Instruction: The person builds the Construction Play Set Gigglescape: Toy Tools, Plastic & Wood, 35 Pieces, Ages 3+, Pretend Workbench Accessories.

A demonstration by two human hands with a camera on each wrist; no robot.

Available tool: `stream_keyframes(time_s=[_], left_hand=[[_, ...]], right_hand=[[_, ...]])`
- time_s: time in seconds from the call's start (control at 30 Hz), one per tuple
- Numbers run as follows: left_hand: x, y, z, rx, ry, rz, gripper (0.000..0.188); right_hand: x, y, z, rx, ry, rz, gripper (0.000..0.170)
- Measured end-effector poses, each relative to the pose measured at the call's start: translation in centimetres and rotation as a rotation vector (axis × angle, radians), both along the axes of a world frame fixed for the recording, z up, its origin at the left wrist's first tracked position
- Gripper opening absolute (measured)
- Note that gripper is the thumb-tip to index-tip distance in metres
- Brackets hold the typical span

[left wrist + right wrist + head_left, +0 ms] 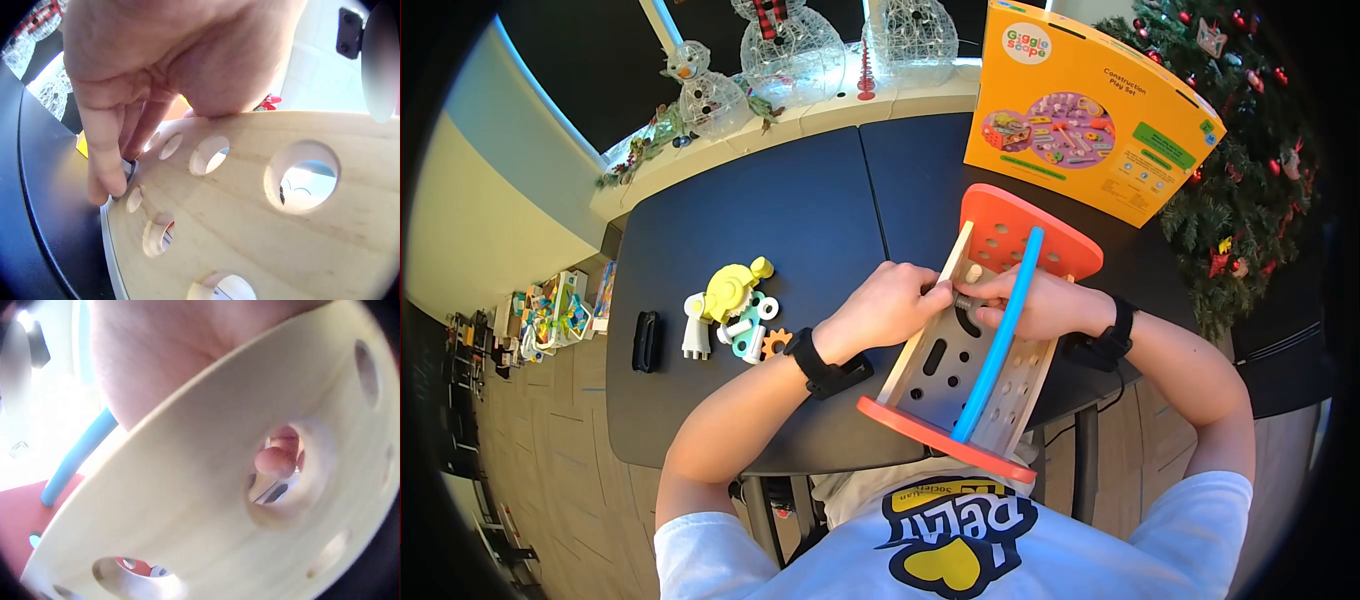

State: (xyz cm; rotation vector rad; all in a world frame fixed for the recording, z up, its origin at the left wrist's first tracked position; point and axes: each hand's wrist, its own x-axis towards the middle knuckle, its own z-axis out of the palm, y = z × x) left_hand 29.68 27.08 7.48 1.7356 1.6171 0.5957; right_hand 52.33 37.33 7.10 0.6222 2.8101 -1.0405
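Observation:
A wooden toy toolbox (pixel 945 440) with red ends, pierced side panels and a blue bar handle (pixel 996 350) stands tilted at the table's front edge. My left hand (pixel 888 308) reaches over its left panel (pixel 250 237), fingers bent down the outer face. Those fingers pinch a small grey screw-like part (pixel 130 170) by that panel. From the other side, my right hand (pixel 1045 300) passes under the handle into the box. Its fingertips grip the grey part's inner end, partly hidden by the fingers. Through a hole in the right panel (pixel 187 481), a fingertip shows.
Left on the dark table (pixel 800 210) lie yellow, white, teal and orange toy pieces (pixel 735 300), with a black case (pixel 646 342) beyond. An orange play set box (pixel 1090 110) stands at the back right. A decorated tree (pixel 1250 150) and lit snowmen (pixel 795 55) border the table.

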Motion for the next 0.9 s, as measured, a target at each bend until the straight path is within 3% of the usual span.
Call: stream_keyframes(time_s=[0.33, 0.67, 0.77, 0.9], left_hand=[[-0.1, 0.1, -0.5, 0.017, 0.011, -0.002, 0.043], [-0.2, 0.2, -1.4, 0.048, -0.015, -0.022, 0.042], [0.0, 0.1, -1.4, 0.049, -0.01, -0.027, 0.041], [0.1, 0.1, -1.5, 0.064, -0.012, -0.03, 0.04]], right_hand=[[-1.0, 0.1, -0.4, 0.032, -0.015, 0.071, 0.043], [-3.1, -0.4, -2.9, 0.303, -0.111, 0.026, 0.038], [-3.5, -0.3, -2.8, 0.377, -0.205, 0.095, 0.045], [-2.8, 0.2, -4.2, 0.433, -0.078, 0.147, 0.04]])
